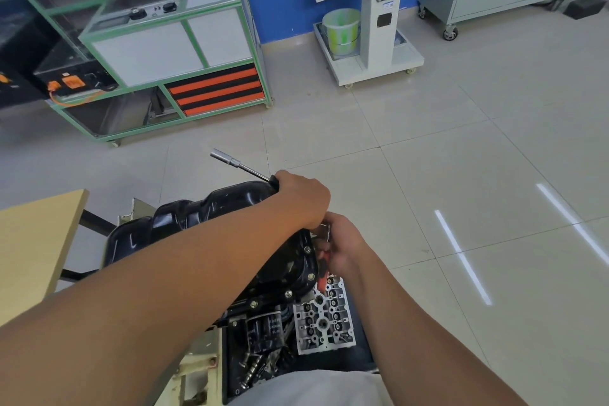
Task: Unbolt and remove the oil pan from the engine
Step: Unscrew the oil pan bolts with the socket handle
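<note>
Pan sits black, upturned on engine, frame centre. Left hand fisted round driver, socket pointing 11 o'clock. Right hand at pan's 3 o'clock edge, curled round red-handled tool. Flange bolts remain: seat socket square, loosen crosswise, support pan last.

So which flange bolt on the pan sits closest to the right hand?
The uppermost bolt on the oil pan flange, just left of the right hand; the other visible ones sit lower, toward the oil filter.

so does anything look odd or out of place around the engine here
Nothing looks spilled or broken. The black oil pan faces up, so the engine is upside down, with bolts still along its rim. Loose parts lie beneath near the cylinder head, untidy but not obviously wrong.
</note>
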`<state>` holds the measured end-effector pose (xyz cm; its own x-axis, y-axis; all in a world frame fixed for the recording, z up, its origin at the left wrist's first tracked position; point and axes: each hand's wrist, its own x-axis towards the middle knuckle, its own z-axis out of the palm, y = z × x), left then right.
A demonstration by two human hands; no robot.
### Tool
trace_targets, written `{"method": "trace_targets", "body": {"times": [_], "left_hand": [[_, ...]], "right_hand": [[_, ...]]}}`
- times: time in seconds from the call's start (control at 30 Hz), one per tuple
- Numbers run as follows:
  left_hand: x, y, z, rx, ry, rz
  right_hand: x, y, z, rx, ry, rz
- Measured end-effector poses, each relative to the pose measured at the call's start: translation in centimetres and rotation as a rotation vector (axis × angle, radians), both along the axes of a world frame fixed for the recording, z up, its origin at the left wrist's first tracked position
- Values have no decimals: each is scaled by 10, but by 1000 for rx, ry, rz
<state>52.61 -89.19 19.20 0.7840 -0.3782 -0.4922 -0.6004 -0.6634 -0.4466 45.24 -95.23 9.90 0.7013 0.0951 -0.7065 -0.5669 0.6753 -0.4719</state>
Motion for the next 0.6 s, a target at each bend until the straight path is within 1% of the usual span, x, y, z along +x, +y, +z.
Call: {"method": "trace_targets", "body": {"times": [0.13,0.2,0.37,0.43,0.6], "left_hand": [[1,-1,0,-65,-14,-8],[0,-2,0,-64,-14,-24],[-9,-2,-5,77,-46,-176],[-10,-1,-6,101,-36,-212],[-3,0,-4,57,-10,-95]], "right_hand": [[-1,1,2,8,12,-4],[-2,2,3,-3,15,-11],[-3,2,3,-30,21,-24],[-4,2,2,-25,18,-18],[-6,2,1,-1,36,-33]]}}
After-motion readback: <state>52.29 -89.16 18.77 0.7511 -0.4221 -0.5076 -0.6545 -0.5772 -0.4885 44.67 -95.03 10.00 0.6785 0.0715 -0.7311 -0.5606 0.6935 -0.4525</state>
